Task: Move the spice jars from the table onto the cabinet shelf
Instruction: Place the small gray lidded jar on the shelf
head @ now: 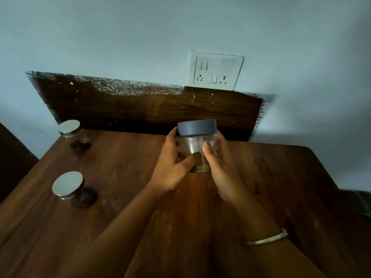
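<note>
I am seeing no readable text, label, brand or number anywhere: nothing is showing on the jars, the table or the wall socket plate.

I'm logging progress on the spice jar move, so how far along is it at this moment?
Nothing shows as done: no cabinet shelf is in view. In hand: the left hand and right hand both grip the grey-lidded jar, its base at the wooden table. Left: two silver-lidded jars, the far one and the near one, both untouched on the table.
</note>
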